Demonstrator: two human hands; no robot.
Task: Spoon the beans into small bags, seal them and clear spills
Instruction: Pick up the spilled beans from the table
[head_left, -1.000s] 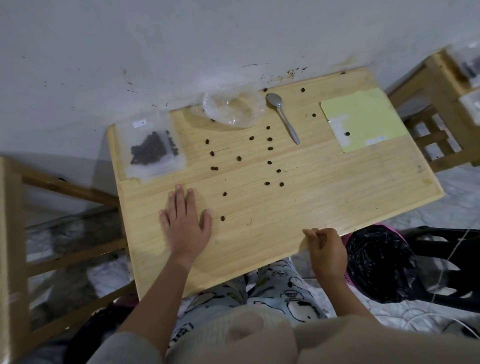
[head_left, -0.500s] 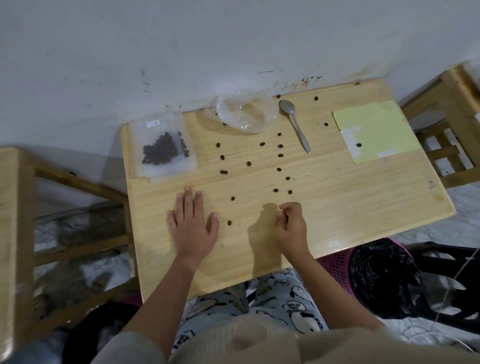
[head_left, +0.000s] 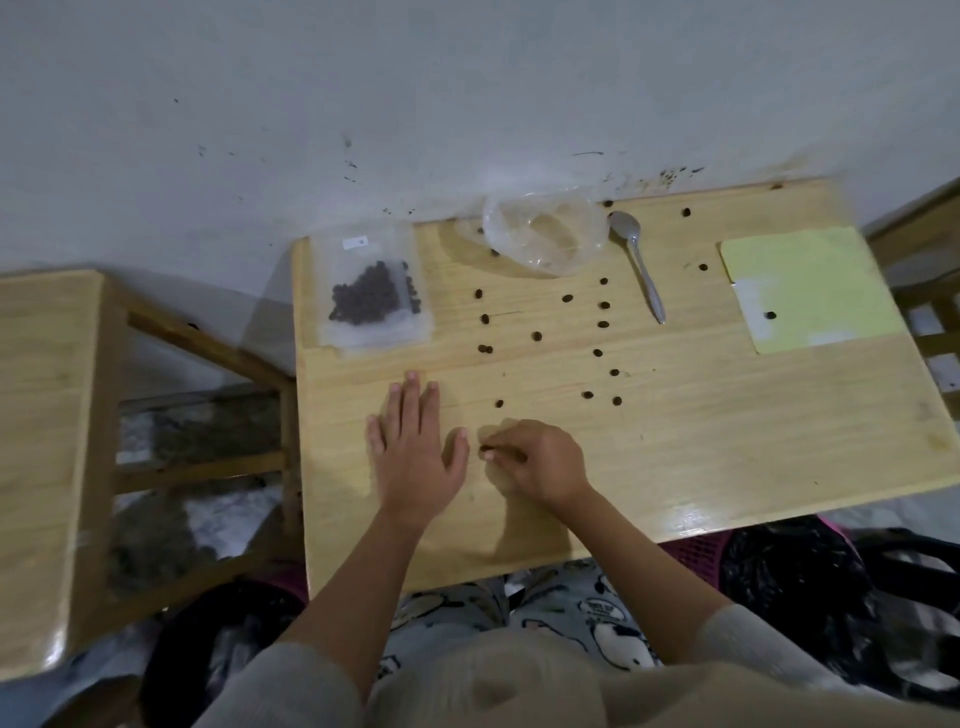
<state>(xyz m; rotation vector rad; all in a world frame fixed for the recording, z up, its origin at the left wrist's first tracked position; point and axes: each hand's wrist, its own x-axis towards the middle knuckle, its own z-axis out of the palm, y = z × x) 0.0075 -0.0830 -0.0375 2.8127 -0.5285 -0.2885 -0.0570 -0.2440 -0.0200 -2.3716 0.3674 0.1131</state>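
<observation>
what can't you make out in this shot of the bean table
Head view only:
- Bean at the right hand: fingertips cover it, so a pinch is unconfirmed.
- Small bag seal: too small to tell if closed.
- Label on that bag: too small to read.
- Black bag: table edge hides its top.

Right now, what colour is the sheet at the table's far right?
Pale yellow-green, with whitish patches along its left and bottom edges: the sheet, clearest in the head view.

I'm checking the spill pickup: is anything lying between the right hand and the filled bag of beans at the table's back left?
Yes. The left hand rests flat on the table, beside the right hand and on the near side of the filled bag. Loose beans lie just right of that line. Nothing else intervenes.
</observation>
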